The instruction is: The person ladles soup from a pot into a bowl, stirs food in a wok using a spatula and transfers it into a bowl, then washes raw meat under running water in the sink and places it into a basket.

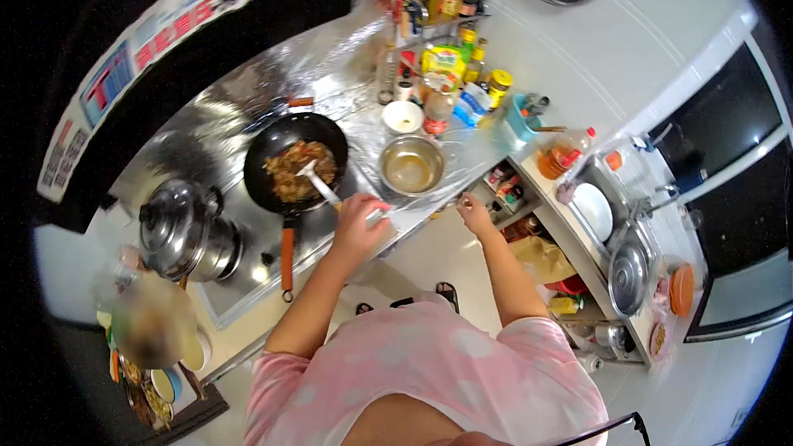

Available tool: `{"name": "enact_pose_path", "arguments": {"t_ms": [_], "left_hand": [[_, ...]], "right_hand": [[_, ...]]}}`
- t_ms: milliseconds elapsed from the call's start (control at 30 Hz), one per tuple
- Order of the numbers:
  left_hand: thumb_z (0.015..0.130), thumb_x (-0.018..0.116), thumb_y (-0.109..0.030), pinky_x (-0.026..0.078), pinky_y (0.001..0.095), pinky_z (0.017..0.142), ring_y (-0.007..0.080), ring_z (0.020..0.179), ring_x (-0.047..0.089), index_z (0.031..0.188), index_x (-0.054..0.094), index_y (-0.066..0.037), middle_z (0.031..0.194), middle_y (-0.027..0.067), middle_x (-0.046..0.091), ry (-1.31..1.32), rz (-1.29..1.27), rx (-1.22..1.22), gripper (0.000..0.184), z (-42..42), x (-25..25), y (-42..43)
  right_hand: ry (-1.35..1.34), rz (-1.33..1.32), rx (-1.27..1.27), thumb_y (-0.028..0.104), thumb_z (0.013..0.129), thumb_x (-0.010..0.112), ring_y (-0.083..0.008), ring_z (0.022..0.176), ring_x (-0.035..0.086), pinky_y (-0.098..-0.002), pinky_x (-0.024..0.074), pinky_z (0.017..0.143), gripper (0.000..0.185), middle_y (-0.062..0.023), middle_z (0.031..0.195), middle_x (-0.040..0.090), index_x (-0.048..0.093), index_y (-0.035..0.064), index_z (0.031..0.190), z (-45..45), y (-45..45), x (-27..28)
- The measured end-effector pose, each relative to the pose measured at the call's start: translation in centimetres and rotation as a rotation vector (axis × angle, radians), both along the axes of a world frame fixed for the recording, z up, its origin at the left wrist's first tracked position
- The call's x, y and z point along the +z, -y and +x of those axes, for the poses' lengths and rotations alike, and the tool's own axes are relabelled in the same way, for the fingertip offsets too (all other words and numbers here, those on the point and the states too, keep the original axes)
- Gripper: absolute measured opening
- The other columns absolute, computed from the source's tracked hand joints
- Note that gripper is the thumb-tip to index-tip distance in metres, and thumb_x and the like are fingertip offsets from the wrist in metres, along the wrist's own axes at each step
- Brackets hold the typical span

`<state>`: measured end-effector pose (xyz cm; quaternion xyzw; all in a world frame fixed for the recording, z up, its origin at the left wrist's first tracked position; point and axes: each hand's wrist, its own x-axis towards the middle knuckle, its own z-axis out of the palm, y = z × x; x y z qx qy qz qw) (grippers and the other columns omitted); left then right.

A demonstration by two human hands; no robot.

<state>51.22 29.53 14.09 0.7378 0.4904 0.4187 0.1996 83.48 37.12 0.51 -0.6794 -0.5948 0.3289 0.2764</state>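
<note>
In the head view, my left hand (358, 225) is closed round the handle end of a spatula (323, 186). The spatula's pale head rests in cooked food (291, 167) inside a black wok (258, 182) on the stove. My right hand (473, 216) is at the counter's front edge, beside an open drawer (489, 187) with small jars and packets in it. Its fingers are bent together; what they grip, if anything, is too small to make out. Between the hands, farther back, a metal bowl (410, 167) with some liquid stands on the counter.
A lidded steel pot (183, 231) stands left of the wok. Behind the metal bowl are a small white bowl (403, 117), sauce bottles (477, 62) and a yellow seasoning bag (443, 66). An oil jug (559, 158) stands near the sink (607, 177). The range hood (273, 25) overhangs upper left.
</note>
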Motion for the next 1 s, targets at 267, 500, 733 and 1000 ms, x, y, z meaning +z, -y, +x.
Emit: {"name": "enact_pose_path", "arguments": {"t_ms": [267, 500, 733, 1000], "left_hand": [[0.070, 0.069, -0.011, 0.037, 0.0376, 0.089, 0.0288, 0.101, 0.048, 0.092, 0.062, -0.011, 0.100, 0.0095, 0.054, -0.028, -0.139, -0.099, 0.023, 11.3, -0.7, -4.4], [0.072, 0.068, -0.013, 0.037, 0.0381, 0.090, 0.0295, 0.102, 0.049, 0.093, 0.062, -0.011, 0.101, 0.0114, 0.054, -0.001, -0.237, -0.231, 0.022, 24.7, -3.6, -9.7], [0.073, 0.068, -0.012, 0.039, 0.0373, 0.088, 0.0300, 0.099, 0.050, 0.094, 0.062, -0.010, 0.101, 0.0125, 0.054, -0.104, -0.312, -0.145, 0.022, 31.5, -4.6, -10.7], [0.073, 0.068, -0.014, 0.038, 0.0371, 0.090, 0.0299, 0.103, 0.048, 0.099, 0.062, -0.011, 0.104, 0.0125, 0.054, -0.047, -0.426, -0.065, 0.026, 31.0, -6.4, -10.3]], "right_hand": [[0.064, -0.048, -0.244, 0.027, 0.079, 0.062, -0.0271, 0.091, 0.060, -0.0350, 0.0455, 0.081, 0.060, -0.0148, 0.100, 0.062, 0.040, 0.0032, 0.130, 14.7, -0.2, 0.0], [0.353, 0.046, -0.406, 0.026, 0.076, 0.065, -0.0416, 0.110, 0.047, -0.0424, 0.0393, 0.093, 0.058, -0.0273, 0.119, 0.048, 0.045, 0.0092, 0.128, 29.3, -2.0, -2.3], [0.439, -0.122, -0.344, 0.032, 0.075, 0.064, -0.0389, 0.131, 0.023, -0.0442, 0.0231, 0.106, 0.052, -0.0308, 0.129, 0.039, 0.053, 0.0204, 0.124, 36.4, -5.5, -4.7], [0.192, 0.165, -0.257, 0.016, 0.073, 0.068, -0.0263, 0.091, 0.054, -0.0367, 0.0455, 0.079, 0.034, -0.0145, 0.101, 0.054, 0.054, 0.0034, 0.101, 35.7, -5.7, -5.5]]}}
